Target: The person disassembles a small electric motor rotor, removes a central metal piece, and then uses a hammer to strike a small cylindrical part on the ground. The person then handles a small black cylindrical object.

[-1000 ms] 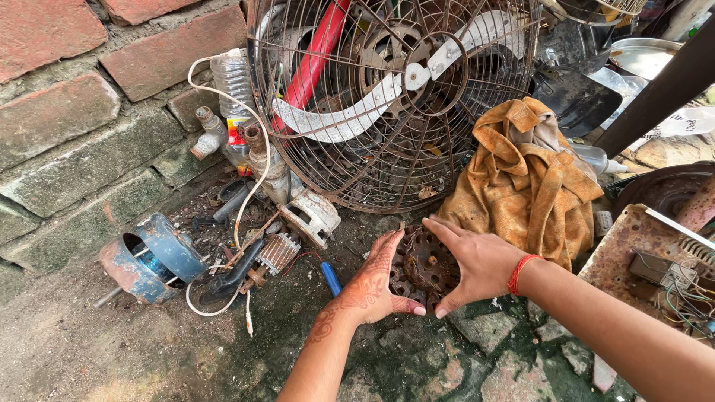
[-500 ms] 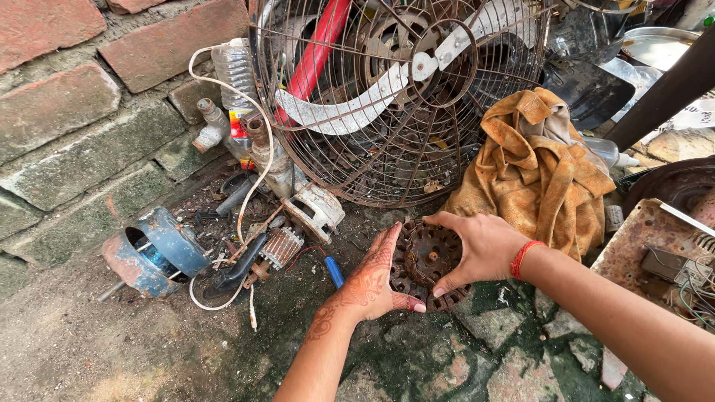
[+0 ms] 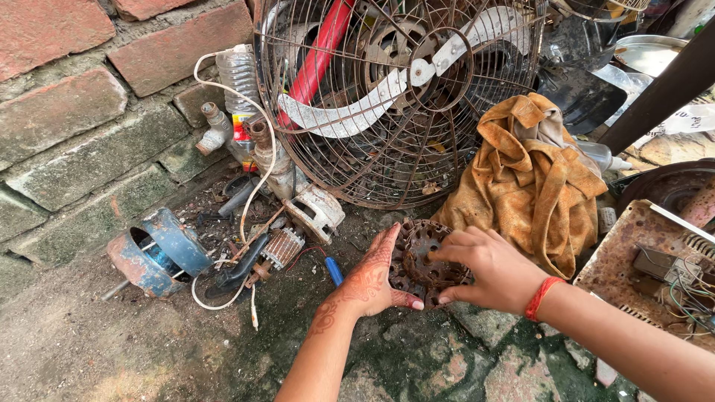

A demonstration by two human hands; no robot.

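A rusty round motor housing (image 3: 426, 257) with holes in its face sits on the mossy stone ground. Both my hands grip it: my left hand (image 3: 372, 279), with dark patterns on its skin, clasps its left side, and my right hand (image 3: 491, 269), with a red band at the wrist, covers its right side and top. A blue-handled screwdriver (image 3: 334, 270) lies just left of my left hand.
A rusty wire fan guard (image 3: 402, 97) with a pale blade leans behind. A yellow-brown rag (image 3: 532, 182) lies to the right. At left lie a blue motor shell (image 3: 160, 253), a copper-wound rotor (image 3: 281, 247), a white cable and pipes against a brick wall (image 3: 82, 112). A rusty tray (image 3: 655, 268) holds wires.
My hands have closed in around the housing and grip it more firmly; the view has shifted slightly.
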